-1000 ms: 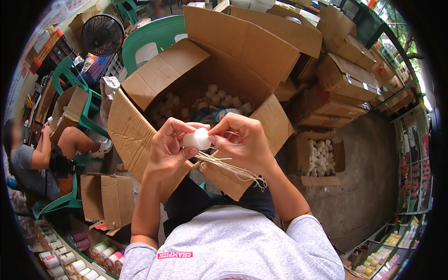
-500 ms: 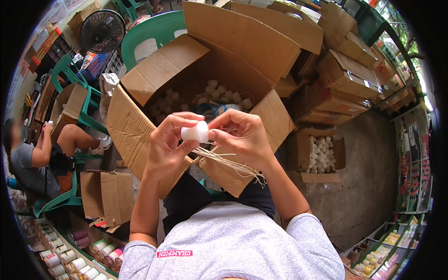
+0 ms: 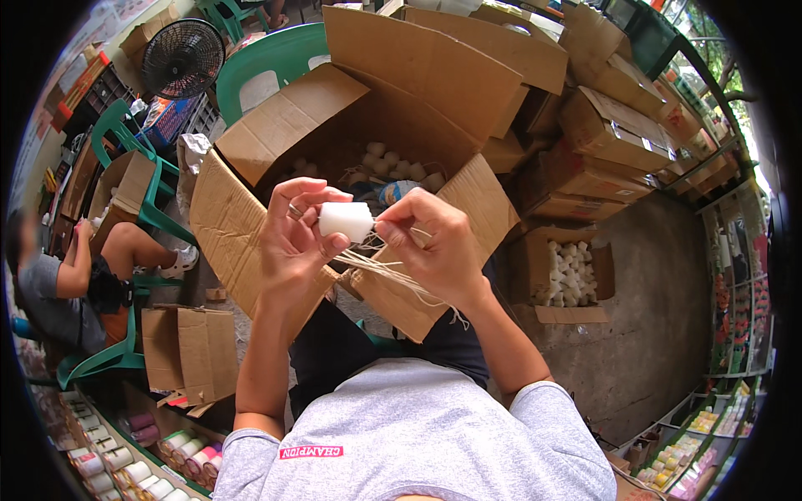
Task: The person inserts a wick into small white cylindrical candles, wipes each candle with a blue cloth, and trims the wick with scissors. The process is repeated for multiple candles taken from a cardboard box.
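Observation:
A short white candle (image 3: 347, 221) lies sideways in my left hand (image 3: 294, 225), held between thumb and fingers. At its right end my right hand (image 3: 430, 238) pinches a thin wick, with fingertips close to the candle. A bundle of pale wicks (image 3: 393, 271) hangs below my right hand, its loose ends trailing to the right. Both hands are above the front flaps of a large open cardboard box (image 3: 418, 92). Inside that box lie many more white candles (image 3: 388, 160) and a blue-and-white item (image 3: 399, 192), partly covered by my right hand.
A smaller carton of white pieces (image 3: 572, 271) stands on the floor at right. Stacked cartons (image 3: 597, 167) rise behind it. At left are an empty-looking carton (image 3: 190, 355), a seated person (image 3: 71, 280), green chairs (image 3: 271, 63) and a black fan (image 3: 182, 58). Shelves of candles (image 3: 125, 468) line the lower left.
The candle has turned so that its long side shows more. My right hand has closed into a tighter pinch at its end, and my left fingers have opened out slightly.

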Action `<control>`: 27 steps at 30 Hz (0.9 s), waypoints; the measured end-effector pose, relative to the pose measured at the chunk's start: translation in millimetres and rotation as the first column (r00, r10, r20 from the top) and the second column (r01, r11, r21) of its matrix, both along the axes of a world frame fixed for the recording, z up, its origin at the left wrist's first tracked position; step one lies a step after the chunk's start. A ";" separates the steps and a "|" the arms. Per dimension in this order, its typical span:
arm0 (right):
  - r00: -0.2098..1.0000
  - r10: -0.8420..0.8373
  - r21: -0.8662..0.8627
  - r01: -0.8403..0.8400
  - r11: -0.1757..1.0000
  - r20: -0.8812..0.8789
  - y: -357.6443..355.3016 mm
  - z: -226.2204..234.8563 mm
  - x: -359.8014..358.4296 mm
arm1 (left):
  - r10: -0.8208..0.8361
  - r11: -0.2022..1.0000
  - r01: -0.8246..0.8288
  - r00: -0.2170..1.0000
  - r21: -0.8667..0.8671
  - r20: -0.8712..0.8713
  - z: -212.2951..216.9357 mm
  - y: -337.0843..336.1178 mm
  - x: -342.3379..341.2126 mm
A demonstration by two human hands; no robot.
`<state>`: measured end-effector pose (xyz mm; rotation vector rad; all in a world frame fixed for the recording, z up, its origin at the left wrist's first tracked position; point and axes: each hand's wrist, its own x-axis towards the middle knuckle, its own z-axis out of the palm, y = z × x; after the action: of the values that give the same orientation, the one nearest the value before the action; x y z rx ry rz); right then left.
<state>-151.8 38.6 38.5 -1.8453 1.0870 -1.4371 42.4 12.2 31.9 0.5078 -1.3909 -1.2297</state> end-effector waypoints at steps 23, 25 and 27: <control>0.770 -0.094 -0.349 -0.173 0.921 -0.631 -61.2 50.4 9.9 | 0.062 0.995 -0.086 0.926 0.047 0.372 11.5 -13.6 8.5; 0.903 -0.186 -0.421 0.006 0.907 -0.388 -71.1 48.1 4.5 | -0.002 0.976 -0.038 0.984 0.213 0.181 8.5 -12.3 8.2; 0.956 -0.124 -0.246 0.057 0.968 -0.267 -62.6 47.0 5.4 | 0.035 0.989 -0.059 0.985 0.138 0.166 6.5 -15.5 5.1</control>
<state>-146.4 -24.0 85.5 -2.2490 1.1910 -1.4383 47.5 -3.3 38.4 0.7513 -1.4256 -1.2775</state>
